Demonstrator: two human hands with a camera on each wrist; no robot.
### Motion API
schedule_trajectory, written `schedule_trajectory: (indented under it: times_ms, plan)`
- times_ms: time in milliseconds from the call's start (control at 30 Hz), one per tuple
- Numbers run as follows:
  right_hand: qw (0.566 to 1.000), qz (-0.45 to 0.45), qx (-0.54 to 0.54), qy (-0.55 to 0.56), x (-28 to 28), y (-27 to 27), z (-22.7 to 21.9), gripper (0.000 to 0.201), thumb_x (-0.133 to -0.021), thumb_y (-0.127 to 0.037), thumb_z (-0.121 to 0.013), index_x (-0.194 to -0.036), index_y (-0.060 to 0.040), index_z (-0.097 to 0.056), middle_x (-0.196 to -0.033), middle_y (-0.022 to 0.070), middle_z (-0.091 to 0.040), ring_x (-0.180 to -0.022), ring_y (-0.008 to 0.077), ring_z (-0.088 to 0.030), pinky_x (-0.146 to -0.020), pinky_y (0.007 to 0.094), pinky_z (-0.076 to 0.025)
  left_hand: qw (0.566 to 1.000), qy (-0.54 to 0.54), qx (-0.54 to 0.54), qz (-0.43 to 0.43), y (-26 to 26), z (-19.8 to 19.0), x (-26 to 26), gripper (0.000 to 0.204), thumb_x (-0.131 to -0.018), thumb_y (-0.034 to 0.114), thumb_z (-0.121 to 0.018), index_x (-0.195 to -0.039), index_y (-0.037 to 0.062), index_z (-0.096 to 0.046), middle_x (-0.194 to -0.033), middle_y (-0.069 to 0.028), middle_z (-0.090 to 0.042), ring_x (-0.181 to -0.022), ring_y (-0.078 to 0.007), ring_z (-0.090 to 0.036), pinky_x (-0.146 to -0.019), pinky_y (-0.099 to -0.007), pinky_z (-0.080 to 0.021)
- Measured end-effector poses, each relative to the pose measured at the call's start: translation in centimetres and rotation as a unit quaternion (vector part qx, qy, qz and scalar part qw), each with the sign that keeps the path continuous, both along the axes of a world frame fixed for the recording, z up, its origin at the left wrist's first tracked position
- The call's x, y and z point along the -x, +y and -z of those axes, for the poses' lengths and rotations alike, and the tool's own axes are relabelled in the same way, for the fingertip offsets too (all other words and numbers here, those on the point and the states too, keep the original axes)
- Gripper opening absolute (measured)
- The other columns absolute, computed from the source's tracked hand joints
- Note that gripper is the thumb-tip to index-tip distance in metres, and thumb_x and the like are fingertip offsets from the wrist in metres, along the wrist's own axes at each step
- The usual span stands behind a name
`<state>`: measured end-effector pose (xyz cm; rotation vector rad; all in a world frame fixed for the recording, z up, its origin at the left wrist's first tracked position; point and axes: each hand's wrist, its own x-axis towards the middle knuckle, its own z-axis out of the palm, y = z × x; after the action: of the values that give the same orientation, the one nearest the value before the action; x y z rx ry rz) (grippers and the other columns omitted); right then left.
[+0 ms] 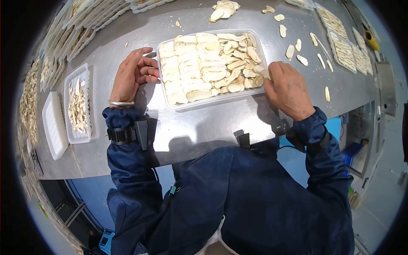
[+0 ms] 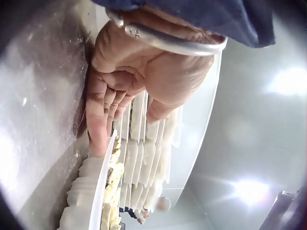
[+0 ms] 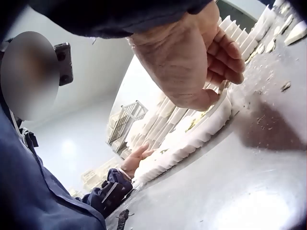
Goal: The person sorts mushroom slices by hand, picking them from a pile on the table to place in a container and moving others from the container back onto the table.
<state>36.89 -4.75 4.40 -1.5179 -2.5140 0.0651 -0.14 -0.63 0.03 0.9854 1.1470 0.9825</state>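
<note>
A white plastic tray [image 1: 182, 107] lies on the metal table, covered with overlapping pale mushroom slices [image 1: 187, 68]. Its left and middle rows are larger and paler; those at the right are smaller and browner. My left hand [image 1: 134, 72] is at the tray's left end, fingers loosely bent and fingertips right at the rim. In the left wrist view the fingers [image 2: 98, 129] reach down beside the tray wall. Over the right end, my right hand [image 1: 291, 89] pinches a mushroom slice [image 1: 262, 71] between thumb and fingers. That slice is mostly hidden in the right wrist view.
Loose slices [image 1: 290, 52] and a small pile [image 1: 224, 10] are scattered beyond the tray. At left stand a tray of small pieces [image 1: 87, 136], an upturned tray [image 1: 55, 125] and stacked filled trays [image 1: 80, 42]. More filled trays [image 1: 342, 51] lie at the far right.
</note>
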Motion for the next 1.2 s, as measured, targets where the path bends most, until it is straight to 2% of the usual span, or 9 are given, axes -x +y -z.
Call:
schedule_trajectory:
  times_ms: [133,233,367,433,533,867,967,1067,1200]
  plan:
    - [1.000,0.001,0.002,-0.018,0.1,0.1,0.0,0.017,-0.077,-0.009,-0.059,-0.085,-0.0001,-0.047,-0.078,0.0169,-0.052,-0.076,0.0345,-0.054,-0.067,0.0446,-0.043,1.000,0.001,-0.003,0.001,0.0,-0.1,0.0,0.046,-0.097,0.036,-0.046,-0.122,-0.0033,-0.048,-0.088,-0.0120,-0.060,-0.072,-0.0167,-0.065,-0.062,-0.0235,-0.055]
    - [1.000,0.001,-0.011,0.008,0.1,0.3,0.1,0.017,-0.076,-0.008,-0.059,-0.086,0.0005,-0.048,-0.077,0.0163,-0.052,-0.076,0.0344,-0.054,-0.067,0.0438,-0.044,1.000,0.027,-0.002,0.005,-0.2,-0.5,-0.3,0.048,-0.100,0.037,-0.039,-0.125,-0.0034,-0.046,-0.090,-0.0088,-0.059,-0.073,-0.0139,-0.063,-0.063,-0.0217,-0.052]
    - [0.993,-0.070,-0.055,0.070,2.0,0.2,-1.5,0.018,-0.072,-0.007,-0.061,-0.085,0.0013,-0.052,-0.080,0.0151,-0.054,-0.078,0.0307,-0.055,-0.070,0.0399,-0.046,1.000,0.026,0.000,0.007,-0.2,-0.3,-0.2,0.048,-0.100,0.037,-0.039,-0.125,-0.0037,-0.046,-0.090,-0.0089,-0.059,-0.073,-0.0140,-0.063,-0.063,-0.0218,-0.052]
    - [0.983,-0.139,-0.071,0.099,3.7,0.3,-1.5,0.018,-0.071,-0.007,-0.061,-0.084,0.0009,-0.052,-0.081,0.0140,-0.053,-0.078,0.0303,-0.054,-0.071,0.0390,-0.045,1.000,0.027,0.000,0.008,-0.1,-0.2,-0.2,0.048,-0.100,0.037,-0.038,-0.126,-0.0036,-0.045,-0.090,-0.0089,-0.059,-0.074,-0.0139,-0.062,-0.063,-0.0217,-0.052]
    - [0.976,-0.180,-0.064,0.107,5.8,0.3,-0.5,0.019,-0.071,-0.007,-0.062,-0.084,0.0007,-0.052,-0.083,0.0135,-0.051,-0.080,0.0293,-0.053,-0.075,0.0380,-0.044,1.000,0.024,0.003,0.003,-0.3,-0.6,-0.4,0.048,-0.100,0.036,-0.038,-0.126,-0.0034,-0.045,-0.090,-0.0090,-0.059,-0.073,-0.0137,-0.062,-0.063,-0.0214,-0.052]
    - [0.980,-0.174,-0.034,0.094,6.9,0.5,0.8,0.019,-0.072,-0.008,-0.064,-0.086,0.0005,-0.053,-0.085,0.0123,-0.051,-0.082,0.0263,-0.052,-0.077,0.0367,-0.042,1.000,0.010,-0.002,0.005,-0.2,-0.3,-0.2,0.046,-0.099,0.036,-0.041,-0.123,-0.0034,-0.047,-0.089,-0.0101,-0.060,-0.072,-0.0151,-0.063,-0.063,-0.0224,-0.053]
    - [0.978,-0.170,-0.032,0.119,7.1,0.5,0.8,0.020,-0.071,-0.005,-0.063,-0.085,-0.0001,-0.051,-0.085,0.0143,-0.051,-0.081,0.0305,-0.053,-0.074,0.0398,-0.044,1.000,-0.003,-0.001,-0.003,-0.1,-0.2,-0.1,0.044,-0.098,0.034,-0.045,-0.121,-0.0029,-0.049,-0.087,-0.0115,-0.060,-0.072,-0.0170,-0.064,-0.062,-0.0231,-0.054]
    - [0.976,-0.178,-0.030,0.124,7.0,0.5,0.5,0.022,-0.071,-0.006,-0.063,-0.090,-0.0002,-0.053,-0.087,0.0140,-0.052,-0.081,0.0307,-0.053,-0.074,0.0403,-0.044,1.000,0.001,0.005,-0.006,-0.2,-0.3,-0.1,0.043,-0.098,0.034,-0.045,-0.121,-0.0016,-0.050,-0.087,-0.0108,-0.060,-0.071,-0.0161,-0.064,-0.061,-0.0225,-0.053]
    - [0.979,-0.111,-0.095,0.145,3.9,1.2,-1.9,0.025,-0.071,-0.004,-0.063,-0.095,-0.0029,-0.057,-0.087,0.0117,-0.055,-0.079,0.0297,-0.055,-0.071,0.0384,-0.045,1.000,0.022,0.006,-0.012,-0.2,-0.4,-0.3,0.045,-0.098,0.037,-0.045,-0.123,-0.0010,-0.049,-0.085,-0.0064,-0.061,-0.068,-0.0120,-0.061,-0.058,-0.0206,-0.051]
